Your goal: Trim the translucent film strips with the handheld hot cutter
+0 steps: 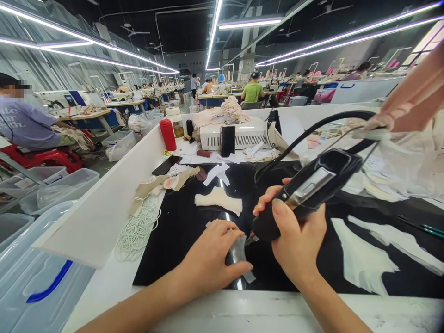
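Observation:
My left hand [218, 252] lies palm down over a small translucent piece [238, 249] on the black work mat [163, 259]. Its thumb is apart from the fingers, and it hides part of the piece. My right hand [294, 231] is wrapped round a black corded handheld tool [308, 187] with a silver plate on its side. The tool tilts down to the left, with its small metal tip near the right edge of the translucent piece; whether they touch I cannot tell. Beyond my left hand lies a cream fabric piece [220, 200], and further back are white cut pieces [217, 174].
Pale cut pieces [364, 256] and scissors-like teal handles [432, 230] lie at the right. A cord bundle [140, 229] and scraps line the left. A phone [227, 141] leans on a white machine [243, 132]. The tool's black cable [312, 122] arches above the mat.

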Motion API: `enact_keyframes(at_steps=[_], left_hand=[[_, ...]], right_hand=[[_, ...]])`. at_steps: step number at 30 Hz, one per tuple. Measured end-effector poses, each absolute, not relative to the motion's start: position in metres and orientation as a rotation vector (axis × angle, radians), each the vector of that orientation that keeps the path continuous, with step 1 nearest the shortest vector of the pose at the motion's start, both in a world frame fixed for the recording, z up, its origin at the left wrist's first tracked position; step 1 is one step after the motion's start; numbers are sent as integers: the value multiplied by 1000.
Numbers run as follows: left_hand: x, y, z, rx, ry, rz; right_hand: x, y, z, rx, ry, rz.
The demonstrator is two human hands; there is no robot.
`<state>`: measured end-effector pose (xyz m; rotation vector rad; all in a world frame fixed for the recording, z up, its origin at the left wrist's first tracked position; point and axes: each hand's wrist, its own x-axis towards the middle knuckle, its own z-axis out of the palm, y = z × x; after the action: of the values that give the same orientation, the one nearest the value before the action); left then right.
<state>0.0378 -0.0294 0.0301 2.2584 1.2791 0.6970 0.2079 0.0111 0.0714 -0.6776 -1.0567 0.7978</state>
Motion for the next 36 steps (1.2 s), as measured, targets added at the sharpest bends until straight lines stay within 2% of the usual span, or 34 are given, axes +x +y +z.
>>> enact_keyframes(at_steps=[13,36], left_hand=[[36,-34,39,2283,1296,418],[32,-31,42,2284,1267,340]], right_hand=[[206,10,63,-624,-1082,808],[211,-21,72,-662,-1026,926]])
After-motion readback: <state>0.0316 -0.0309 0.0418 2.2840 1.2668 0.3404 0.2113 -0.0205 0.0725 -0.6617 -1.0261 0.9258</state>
